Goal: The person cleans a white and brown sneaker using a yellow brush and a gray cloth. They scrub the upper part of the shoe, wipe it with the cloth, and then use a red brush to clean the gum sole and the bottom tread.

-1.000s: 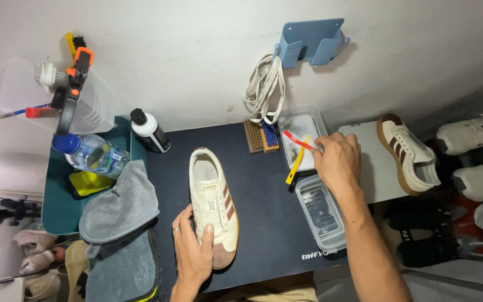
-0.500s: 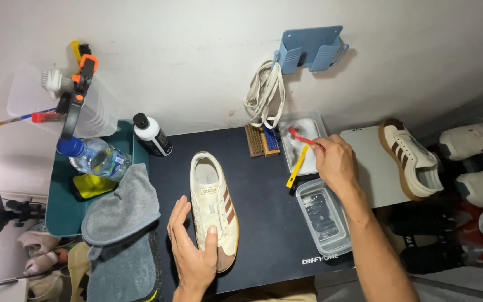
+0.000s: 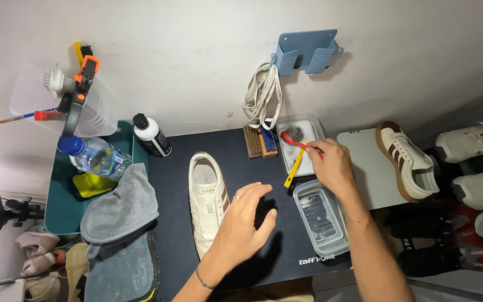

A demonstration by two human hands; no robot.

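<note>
Head cam view over my bench [image 3: 286, 246], dark mat on top. My right hand [image 3: 334, 168] has its grip closed around a red brush [image 3: 297, 142], pinched by the handle, with the bristle end poking into the upper clear tub [image 3: 315, 127] at the back of the mat. There's some grey suds or gunk in that tub around the bristles, can't tell exactly what. A yellow brush [image 3: 294, 168] lies tilted just beside my fingers, leaning off the tub's edge.

My left hand [image 3: 244, 221] is loose, fingers spread, holding nothing. It floats above the mat just right of the cream shoe [image 3: 208, 201], partly over its edge; can't tell if it's touching. The shoe lies flat in the middle of the mat, toe toward me, brown stripes on the side.

A second clear tub [image 3: 321, 215] sits nearer to me, right below my right wrist. Two small scrub brushes [image 3: 260, 141] sit side by side at the back of the mat, next to the upper tub. On the left: a black bottle [image 3: 152, 136], a water bottle [image 3: 91, 156] in a green tray [image 3: 57, 215], and grey towels [image 3: 119, 210] hanging over the mat's edge. The matching shoe [image 3: 406, 162] sits off to the right on a light board, well apart from the first.
</note>
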